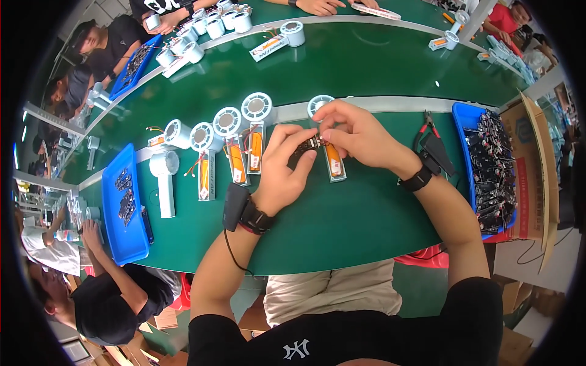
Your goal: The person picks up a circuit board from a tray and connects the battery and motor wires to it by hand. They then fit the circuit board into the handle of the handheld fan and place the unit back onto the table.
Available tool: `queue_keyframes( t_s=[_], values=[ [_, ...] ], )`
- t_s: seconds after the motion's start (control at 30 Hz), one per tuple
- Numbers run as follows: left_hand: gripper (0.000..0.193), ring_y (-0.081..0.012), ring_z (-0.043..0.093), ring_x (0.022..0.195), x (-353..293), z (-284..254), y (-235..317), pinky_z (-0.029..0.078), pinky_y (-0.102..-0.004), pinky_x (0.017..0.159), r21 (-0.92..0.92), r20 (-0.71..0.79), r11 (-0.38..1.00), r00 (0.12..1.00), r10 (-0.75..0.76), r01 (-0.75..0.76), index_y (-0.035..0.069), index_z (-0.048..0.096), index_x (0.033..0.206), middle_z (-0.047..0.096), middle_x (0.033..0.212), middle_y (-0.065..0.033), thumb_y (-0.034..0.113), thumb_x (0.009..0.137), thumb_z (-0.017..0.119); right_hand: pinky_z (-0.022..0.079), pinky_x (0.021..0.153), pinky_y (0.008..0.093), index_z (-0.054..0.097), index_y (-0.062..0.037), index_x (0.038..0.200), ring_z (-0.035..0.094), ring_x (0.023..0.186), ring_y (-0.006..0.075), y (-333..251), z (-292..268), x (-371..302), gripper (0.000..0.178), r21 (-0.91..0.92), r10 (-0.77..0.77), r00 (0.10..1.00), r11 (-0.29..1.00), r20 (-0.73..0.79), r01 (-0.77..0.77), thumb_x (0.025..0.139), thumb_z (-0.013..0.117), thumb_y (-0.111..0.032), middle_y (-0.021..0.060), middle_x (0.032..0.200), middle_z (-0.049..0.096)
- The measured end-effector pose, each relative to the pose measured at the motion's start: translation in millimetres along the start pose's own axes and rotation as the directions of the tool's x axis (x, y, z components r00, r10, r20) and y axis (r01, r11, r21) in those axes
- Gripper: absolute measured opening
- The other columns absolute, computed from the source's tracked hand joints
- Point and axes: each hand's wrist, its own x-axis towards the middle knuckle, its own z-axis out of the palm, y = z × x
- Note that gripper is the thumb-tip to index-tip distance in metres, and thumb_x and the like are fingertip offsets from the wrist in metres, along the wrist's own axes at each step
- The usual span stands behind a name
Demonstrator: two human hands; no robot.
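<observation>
My left hand (285,163) pinches a small dark circuit board (310,145) between thumb and fingers. Close against it, my right hand (361,135) has its fingertips pressed together at the board's edge, by thin wires; what exactly they grip is too small to make out. Beneath both hands lies a pale handheld fan (318,105) with its handle open, showing an orange battery (334,160). The hands hide part of this fan. To the left, several similar fans (228,122) lie in a row, most with batteries and loose wires exposed.
A blue tray (141,241) with a few circuit boards stands at left, and a blue bin (462,125) heaped with boards at right beside a cardboard box (530,171). Red-handled pliers (428,125) lie near my right wrist. Across the divider, other people work among more fans (292,33).
</observation>
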Motion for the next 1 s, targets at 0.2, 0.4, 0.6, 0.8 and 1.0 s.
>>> queue_keyframes(
  t_s=[0.2, 0.4, 0.6, 0.8, 1.0],
  values=[
    [0.036, -0.0256, 0.065, 0.102, 1.1, 2.1, -2.3, 0.054, -0.0337, 0.087, -0.024, 0.010, 0.999, 1.000, 0.022, -0.022, 0.003, 0.070, 0.123, 0.063, 0.114, -0.0127, -0.003, 0.088, 0.069, 0.046, 0.058, 0.0220, 0.056, -0.0056, 0.126, 0.055, 0.067, 0.0066, -2.0, 2.2, -1.9, 0.026, 0.031, 0.009, 1.000, 0.999, -0.016, -0.008, 0.100, 0.058, -0.004, 0.0032, 0.100, 0.063],
    [0.035, -0.0266, 0.066, 0.103, 4.6, 5.9, -0.6, 0.054, -0.0337, 0.088, -0.037, -0.005, 0.999, 1.000, 0.029, -0.029, 0.004, 0.072, 0.122, 0.064, 0.114, -0.0124, -0.003, 0.088, 0.070, 0.045, 0.057, 0.0216, 0.056, -0.0054, 0.126, 0.055, 0.066, 0.0066, 2.1, 2.0, -3.3, 0.026, 0.061, 0.007, 0.998, 0.998, -0.057, -0.003, 0.100, 0.058, -0.003, 0.0037, 0.101, 0.064],
    [0.035, -0.0292, 0.064, 0.101, -6.0, -1.8, -1.7, 0.053, -0.0371, 0.086, 0.160, -0.056, 0.985, 0.996, 0.070, -0.060, 0.006, 0.072, 0.121, 0.063, 0.112, -0.0132, 0.000, 0.086, 0.072, 0.049, 0.059, 0.0200, 0.058, -0.0036, 0.123, 0.062, 0.074, 0.0070, 6.5, 17.2, -0.1, 0.027, 0.042, -0.009, 0.979, 0.999, -0.205, 0.018, 0.097, 0.064, -0.002, 0.0045, 0.100, 0.068],
    [0.037, -0.0296, 0.060, 0.096, -3.7, 8.4, 7.6, 0.047, -0.0394, 0.084, 0.260, -0.115, 0.954, 0.976, 0.184, -0.149, 0.010, 0.073, 0.119, 0.062, 0.106, -0.0095, 0.003, 0.083, 0.073, 0.056, 0.069, 0.0225, 0.060, 0.0013, 0.113, 0.069, 0.083, 0.0115, 7.8, 7.1, -16.0, 0.024, -0.087, -0.081, 0.962, 0.994, -0.262, 0.060, 0.091, 0.069, 0.000, 0.0093, 0.100, 0.071],
    [0.036, -0.0275, 0.060, 0.093, -6.7, 5.4, 5.3, 0.045, -0.0390, 0.083, 0.340, -0.138, 0.920, 0.957, 0.254, -0.195, 0.010, 0.074, 0.116, 0.061, 0.102, -0.0085, 0.002, 0.081, 0.072, 0.055, 0.069, 0.0226, 0.056, 0.0001, 0.102, 0.068, 0.080, 0.0103, 4.1, 12.8, -11.5, 0.020, -0.100, -0.043, 0.959, 0.995, -0.279, 0.015, 0.088, 0.070, 0.004, 0.0075, 0.096, 0.070]
  ],
)
